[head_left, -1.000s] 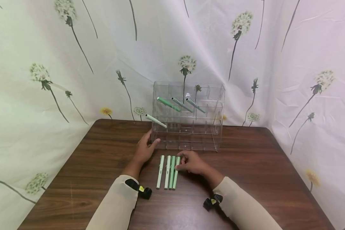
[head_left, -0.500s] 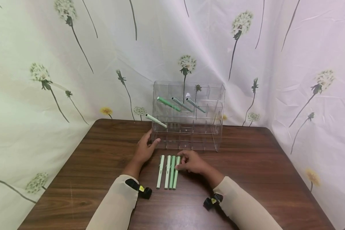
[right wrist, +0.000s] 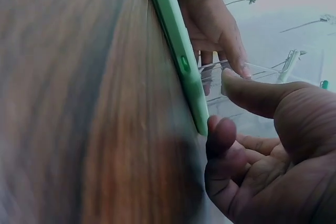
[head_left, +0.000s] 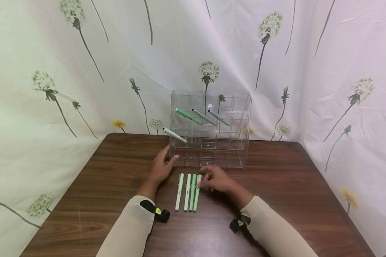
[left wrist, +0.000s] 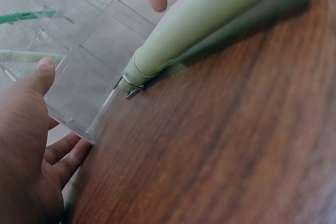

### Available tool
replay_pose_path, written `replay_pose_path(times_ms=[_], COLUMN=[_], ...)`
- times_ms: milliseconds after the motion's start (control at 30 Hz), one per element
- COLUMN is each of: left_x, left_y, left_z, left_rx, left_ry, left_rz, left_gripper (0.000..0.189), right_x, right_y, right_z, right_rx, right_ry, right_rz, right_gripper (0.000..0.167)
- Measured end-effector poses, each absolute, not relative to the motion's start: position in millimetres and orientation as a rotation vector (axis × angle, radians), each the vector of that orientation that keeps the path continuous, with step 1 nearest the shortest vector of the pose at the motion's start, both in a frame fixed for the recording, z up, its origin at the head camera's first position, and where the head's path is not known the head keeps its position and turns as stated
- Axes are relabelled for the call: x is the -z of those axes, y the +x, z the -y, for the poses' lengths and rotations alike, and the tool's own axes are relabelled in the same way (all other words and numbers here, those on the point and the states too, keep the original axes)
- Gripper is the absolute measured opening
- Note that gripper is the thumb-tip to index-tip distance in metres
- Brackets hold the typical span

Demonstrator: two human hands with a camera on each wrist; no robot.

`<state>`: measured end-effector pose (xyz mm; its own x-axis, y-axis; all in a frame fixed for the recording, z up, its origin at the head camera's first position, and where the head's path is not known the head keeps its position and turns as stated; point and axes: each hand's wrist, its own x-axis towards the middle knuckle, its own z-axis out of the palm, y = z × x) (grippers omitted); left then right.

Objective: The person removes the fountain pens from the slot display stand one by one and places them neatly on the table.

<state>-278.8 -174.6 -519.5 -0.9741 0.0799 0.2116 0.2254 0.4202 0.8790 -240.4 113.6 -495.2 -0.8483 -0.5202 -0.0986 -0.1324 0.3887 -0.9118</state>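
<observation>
A clear acrylic stepped pen rack (head_left: 209, 144) stands toward the back of the table. My left hand (head_left: 162, 167) holds its left side wall near the bottom corner, thumb in front and fingers around the outside. Several capped pens lie in front of the rack: a pale pen (head_left: 179, 192) on its own at the left, then a second pale pen (head_left: 187, 192), a green pen (head_left: 192, 194) and a light green pen (head_left: 197, 194) close together. My right hand (head_left: 218, 179) hovers by the cap end of the light green pen, its loosely bent fingers holding nothing in the right wrist view.
In the rack's upper tier lean a bright green pen (head_left: 188, 116) and two grey-green pens, one being the rightmost pen (head_left: 218, 117). Lower left rests a pale pen (head_left: 174, 135). A flower-printed curtain (head_left: 122, 53) surrounds the brown wooden table (head_left: 270, 178).
My right hand has let go of the light green pen and shifted slightly right and up. The left hand, the rack and the pens have stayed in place.
</observation>
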Motion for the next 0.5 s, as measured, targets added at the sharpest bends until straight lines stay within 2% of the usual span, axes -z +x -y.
replay_pose_path(times_ms=[500], left_x=[521], left_y=[-280], left_z=[175], left_rx=[1.607], left_ry=[-0.286], left_rz=[2.510], left_gripper=[0.075], right_x=[468], right_y=[-239], right_z=[-122], right_rx=[1.364], right_ry=[-0.634], right_rz=[-2.363], right_gripper=[0.057])
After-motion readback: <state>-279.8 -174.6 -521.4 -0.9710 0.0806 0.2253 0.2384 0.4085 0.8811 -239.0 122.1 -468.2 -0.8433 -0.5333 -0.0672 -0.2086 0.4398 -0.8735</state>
